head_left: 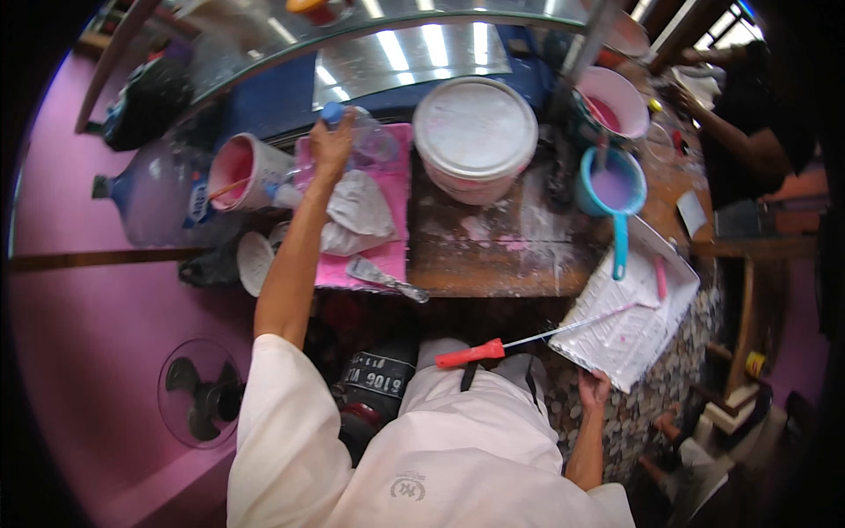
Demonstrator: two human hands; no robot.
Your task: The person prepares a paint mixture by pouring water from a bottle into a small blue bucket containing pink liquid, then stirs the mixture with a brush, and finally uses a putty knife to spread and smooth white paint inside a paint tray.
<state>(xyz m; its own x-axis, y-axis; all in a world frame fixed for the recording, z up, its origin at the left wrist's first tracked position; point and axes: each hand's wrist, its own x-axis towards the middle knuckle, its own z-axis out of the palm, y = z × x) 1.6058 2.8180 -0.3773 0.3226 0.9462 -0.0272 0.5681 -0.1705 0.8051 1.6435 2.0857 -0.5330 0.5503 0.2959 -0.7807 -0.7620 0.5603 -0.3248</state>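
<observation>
My left hand grips a clear plastic bottle by its blue-capped top, over a pink board where a white cloth and a smeared scraper lie. My right hand holds the lower corner of a white paint tray, tilted beside the table's edge. A roller with a red handle and pink sleeve rests across the tray, its handle over my lap.
A lidded bucket, pink-paint bucket, blue dipper and pink bucket stand on the wooden table. A large water jug and fan are left. Another person works at the right; a glass shelf spans the top.
</observation>
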